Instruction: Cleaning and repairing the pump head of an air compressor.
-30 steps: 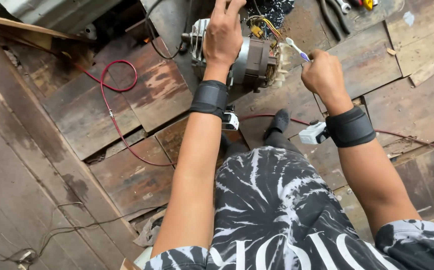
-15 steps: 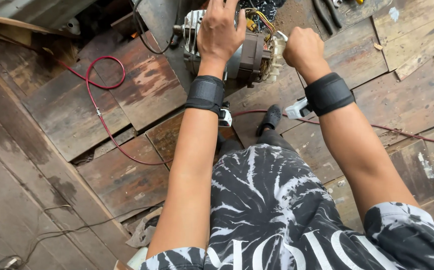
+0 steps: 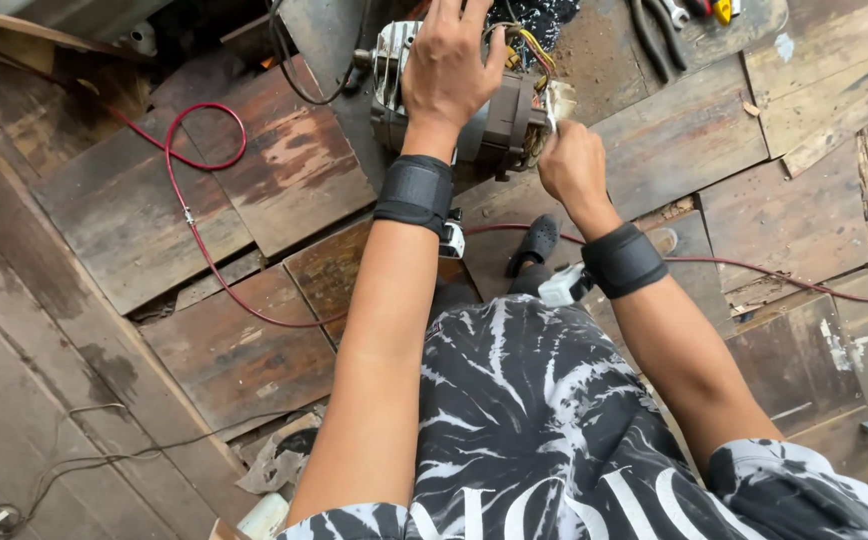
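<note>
Hands first: left hand (image 3: 447, 70) lies palm-down on top of the electric motor (image 3: 474, 110), fingers spread and curled over the housing, pressing/gripping it. Right hand (image 3: 574, 170) is closed in a fist just beside the motor's right end, pinching a thin tool or wire (image 3: 552, 112) that runs up to the pale connector block (image 3: 560, 100); can't tell which it is, too small. Both wrists wear black straps: left strap (image 3: 415, 195), right strap (image 3: 624, 260), w/ a small white device (image 3: 561, 285) hanging just under the right one.

Motor sits on the wooden plank floor (image 3: 284, 180) at top centre of view, metal end plate to the left, grey-brown body, and a bundle of yellow/red/black wires (image 3: 526, 45) at its right end near the connector.

Other bits: red cable (image 3: 189, 215) loops across the planks left of the motor and runs on toward lower centre. Black cable (image 3: 289, 70) curls near the motor's left end. Pliers (image 3: 654, 40) lie on the floor upper right, well apart from both hands. Thin grey wire (image 3: 104, 460) trails over the boards lower left. Person's black-and-white patterned shorts (image 3: 544, 420) fill the lower centre, and a dark shoe (image 3: 534, 243) shows between the forearms.
</note>
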